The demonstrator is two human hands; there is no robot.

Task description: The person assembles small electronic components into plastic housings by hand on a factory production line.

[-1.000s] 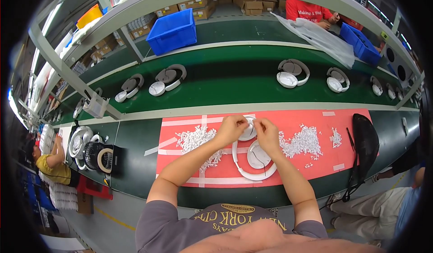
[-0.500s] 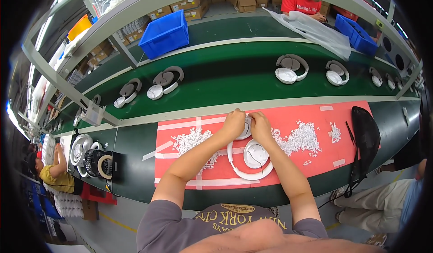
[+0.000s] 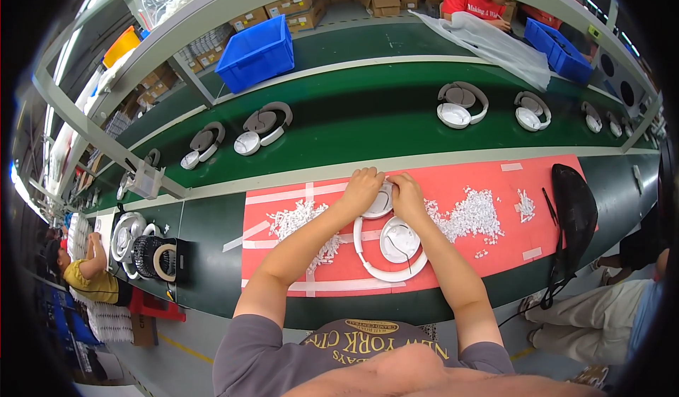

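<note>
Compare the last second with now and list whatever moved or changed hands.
Almost nothing moved. The left hand and right hand stay together on the upper earcup of the white headphones on the red mat, nothing picked up or released. The heaps of small white parts lie as before.

Brown cardboard boxes (image 3: 297,11) along the far shelf, perhaps sealed.

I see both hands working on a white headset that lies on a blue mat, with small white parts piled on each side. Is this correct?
Not quite: the mat is red, not blue, as the head view shows. The rest holds: the left hand and right hand are both on the white headset, and piles of small white parts lie on each side.
</note>
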